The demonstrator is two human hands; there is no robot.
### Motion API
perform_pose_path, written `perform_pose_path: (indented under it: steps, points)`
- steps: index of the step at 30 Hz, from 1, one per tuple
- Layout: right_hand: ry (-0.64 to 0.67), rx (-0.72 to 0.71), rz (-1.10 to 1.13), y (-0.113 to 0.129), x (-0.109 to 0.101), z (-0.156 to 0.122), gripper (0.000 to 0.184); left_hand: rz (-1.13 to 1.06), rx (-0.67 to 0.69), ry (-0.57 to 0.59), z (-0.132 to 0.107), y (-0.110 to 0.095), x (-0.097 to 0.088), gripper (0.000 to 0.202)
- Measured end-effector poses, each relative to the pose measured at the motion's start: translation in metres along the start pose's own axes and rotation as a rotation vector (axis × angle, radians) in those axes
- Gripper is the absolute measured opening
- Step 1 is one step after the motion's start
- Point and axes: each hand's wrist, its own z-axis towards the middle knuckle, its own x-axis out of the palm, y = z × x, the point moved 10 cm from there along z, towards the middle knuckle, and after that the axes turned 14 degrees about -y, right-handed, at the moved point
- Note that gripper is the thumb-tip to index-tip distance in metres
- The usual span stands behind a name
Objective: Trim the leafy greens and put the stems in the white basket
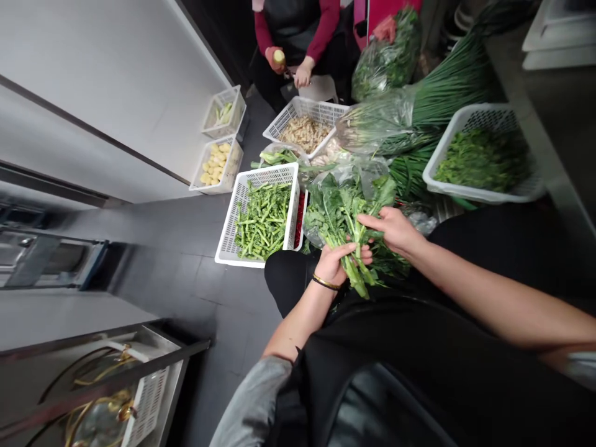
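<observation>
A bunch of leafy green vegetables (342, 211) with thick pale stems lies across my left hand (336, 262), whose fingers and thumb are wrapped round the stems. From the other side, my right hand (393, 230) pinches one of the stems just above it, its fingertips partly behind the greens. The cut stem ends point down toward my lap. Close to my left knee stands a white slotted basket (225, 239) of cut green stalks (263, 220). Under the leaves are more greens and clear plastic bags, partly hidden.
Across from me a seated person (298, 37) holds a peeled vegetable. Between us are a basket of ginger-like roots (302, 133) and bagged long green stalks (447, 81). A white basket of herbs (484, 161) stands right; a tub of peeled potatoes (215, 164) is by the wall.
</observation>
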Motion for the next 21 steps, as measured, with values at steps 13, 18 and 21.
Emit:
perform_pose_path:
  steps: [13,18,21]
  points:
    - [-0.004,-0.153,-0.228,0.016,0.004,-0.004,0.044,-0.002,0.165,-0.107,0.011,-0.023,-0.018,0.035]
    - [-0.114,-0.682,-0.56,0.05,0.004,-0.034,0.028,-0.15,0.146,-0.178,0.016,-0.022,-0.025,0.028]
    - [0.082,-0.888,-0.678,0.056,0.025,-0.053,0.024,-0.165,0.191,-0.215,0.015,-0.024,-0.024,0.028]
